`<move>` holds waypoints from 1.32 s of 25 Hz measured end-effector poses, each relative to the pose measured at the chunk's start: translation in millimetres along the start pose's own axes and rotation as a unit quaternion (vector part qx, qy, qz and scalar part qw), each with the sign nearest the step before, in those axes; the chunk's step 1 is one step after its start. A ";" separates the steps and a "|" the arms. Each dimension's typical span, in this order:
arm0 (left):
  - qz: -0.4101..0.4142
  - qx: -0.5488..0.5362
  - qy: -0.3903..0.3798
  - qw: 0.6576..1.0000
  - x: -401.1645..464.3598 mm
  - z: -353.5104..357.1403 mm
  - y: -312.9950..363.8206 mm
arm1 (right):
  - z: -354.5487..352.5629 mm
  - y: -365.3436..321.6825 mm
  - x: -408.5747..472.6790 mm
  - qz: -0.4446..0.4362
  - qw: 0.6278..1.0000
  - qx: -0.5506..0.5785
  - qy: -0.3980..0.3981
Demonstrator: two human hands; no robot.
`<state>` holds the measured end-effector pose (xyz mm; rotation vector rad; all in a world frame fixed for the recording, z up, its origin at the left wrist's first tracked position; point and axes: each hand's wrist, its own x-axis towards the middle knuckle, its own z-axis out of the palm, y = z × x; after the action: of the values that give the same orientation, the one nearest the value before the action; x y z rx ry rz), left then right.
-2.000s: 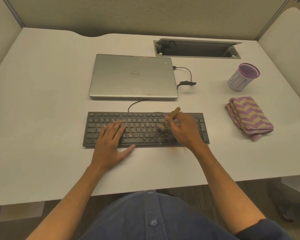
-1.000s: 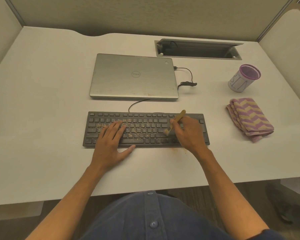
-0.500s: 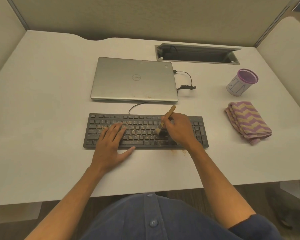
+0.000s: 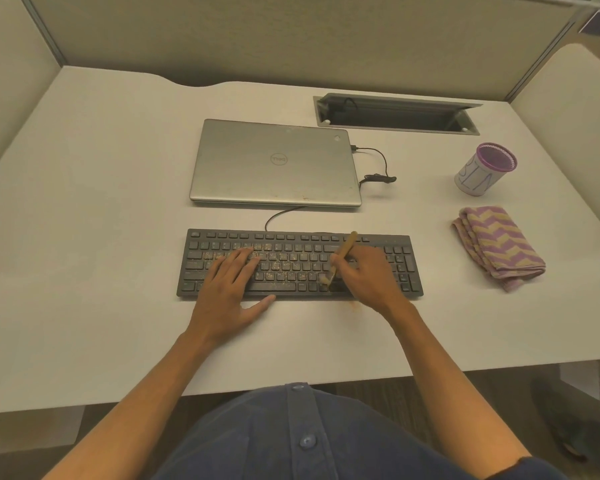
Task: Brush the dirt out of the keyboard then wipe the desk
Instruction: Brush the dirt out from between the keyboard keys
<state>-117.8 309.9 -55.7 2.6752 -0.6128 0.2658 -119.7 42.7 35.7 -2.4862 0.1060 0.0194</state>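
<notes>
A black keyboard (image 4: pixel 291 244) lies on the white desk (image 4: pixel 94 216), its middle keys speckled with orange-brown dirt. My left hand (image 4: pixel 231 289) rests flat on the keyboard's left half, fingers straight, thumb on the desk. My right hand (image 4: pixel 368 275) grips a small wooden-handled brush (image 4: pixel 343 251); its bristles touch the lower key rows right of the middle. A little brown dirt (image 4: pixel 355 306) lies on the desk just in front of the keyboard. A folded purple and tan cloth (image 4: pixel 497 245) sits to the right.
A closed silver laptop (image 4: pixel 274 162) lies behind the keyboard, with a black cable (image 4: pixel 378 168) at its right side. A purple-rimmed mesh cup (image 4: pixel 485 169) stands at the right rear. An open cable tray (image 4: pixel 395 114) is set into the desk's back. Cubicle walls enclose three sides.
The brush has swept back and forth over the right-middle keys and its bristles now sit lower, near the bottom row. My left hand has stayed in place.
</notes>
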 end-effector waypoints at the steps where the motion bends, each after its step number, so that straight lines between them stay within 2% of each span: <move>1: 0.003 0.001 0.003 1.000 -0.1 0.1 -0.3 | 0.7 1.1 -2.9 0.005 1.000 0.025 0.012; 3: 0.006 0.004 0.008 1.000 0.4 0.4 -0.4 | 0.3 2.1 -6.5 0.018 0.996 0.053 0.064; 7: 0.007 0.021 0.013 1.000 1.0 0.3 1.4 | 1.3 -0.3 -9.8 0.026 0.998 0.051 0.033; 10: 0.007 0.029 0.012 0.999 0.5 -0.4 1.4 | 4.7 -3.0 -4.0 0.032 0.995 0.048 0.076; 14: 0.009 0.033 0.007 0.999 -0.8 -0.1 0.9 | 7.7 -7.6 -1.1 0.033 0.999 0.029 0.027; 17: 0.009 0.032 0.011 0.999 -0.9 0.2 0.6 | 11.0 -11.4 -5.7 0.024 0.996 0.028 0.084; 21: 0.007 0.040 0.012 0.999 -1.5 0.9 0.5 | 12.1 -11.4 -6.4 0.006 1.000 0.011 0.009; 25: 0.003 0.037 0.016 0.999 -0.8 1.4 0.4 | -2.3 -6.8 0.0 -0.002 0.995 0.071 0.074; 28: 0.000 0.033 0.015 0.999 -0.2 -0.1 1.6 | -1.7 -7.6 1.8 -0.019 0.992 0.076 0.101; 30: -0.003 0.031 0.014 0.999 0.1 -1.0 2.9 | 1.1 -8.0 2.0 -0.044 0.994 0.058 0.081; 33: -0.010 0.028 0.008 1.000 0.6 -2.2 3.4 | 6.2 -7.3 -0.2 -0.042 0.998 0.028 -0.024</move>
<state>-119.1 307.7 -52.4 2.7286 -0.5817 0.3016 -119.2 52.2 35.3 -2.4298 -0.0180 0.0412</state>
